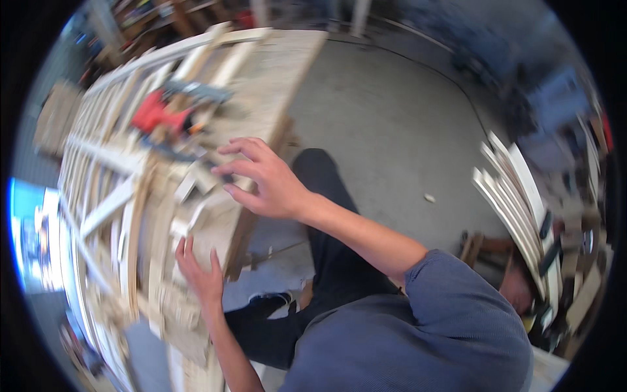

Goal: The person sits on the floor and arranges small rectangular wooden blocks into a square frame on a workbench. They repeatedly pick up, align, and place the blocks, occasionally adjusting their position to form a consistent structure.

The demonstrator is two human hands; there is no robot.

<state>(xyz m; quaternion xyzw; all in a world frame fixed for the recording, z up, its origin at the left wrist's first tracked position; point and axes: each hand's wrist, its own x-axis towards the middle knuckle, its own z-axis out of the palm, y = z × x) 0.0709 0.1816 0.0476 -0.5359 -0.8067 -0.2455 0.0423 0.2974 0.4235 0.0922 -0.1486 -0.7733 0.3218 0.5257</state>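
Note:
My right hand hovers over the workbench's edge with its fingers apart and nothing visibly held. Just left of its fingertips lie short wood offcuts, blurred. My left hand is lower, by the bench's near part, its thumb and fingers spread. A pale, bent-looking piece is just beyond its fingertips; I cannot tell whether they touch. Farther up the bench lies a red power tool, smeared by motion, beside a grey-blue tool.
A slatted wooden frame stretches along the left of the wooden workbench. On the right, long pale boards lean in a bundle near scrap wood. A dark cable crosses the concrete floor, where a small chip lies.

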